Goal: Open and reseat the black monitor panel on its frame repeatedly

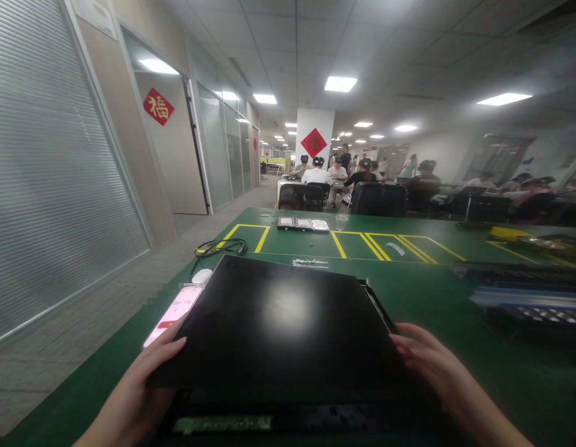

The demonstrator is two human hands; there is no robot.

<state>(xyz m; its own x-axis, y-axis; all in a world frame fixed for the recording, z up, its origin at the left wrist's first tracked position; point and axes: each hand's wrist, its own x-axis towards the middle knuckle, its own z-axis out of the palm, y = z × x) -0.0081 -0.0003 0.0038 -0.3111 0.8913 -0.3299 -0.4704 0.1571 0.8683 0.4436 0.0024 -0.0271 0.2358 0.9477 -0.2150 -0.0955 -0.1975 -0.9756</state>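
A large flat black panel (pixel 278 323) lies in front of me on a black case with green lettering (pixel 222 424), on the green table (pixel 432 298). My left hand (pixel 138 385) grips the panel's near left edge. My right hand (pixel 432 366) holds its near right edge, fingers along the side. A thin black strip (pixel 376 304) runs along the panel's right side.
A pink-screened phone (pixel 176 310) and a white mouse (pixel 202 275) lie left of the panel, with a black cable (pixel 220 247) beyond. Hard drives (pixel 303 224) sit farther back by yellow floor-tape lines. Dark equipment (pixel 525 298) is at the right. People sit at distant tables.
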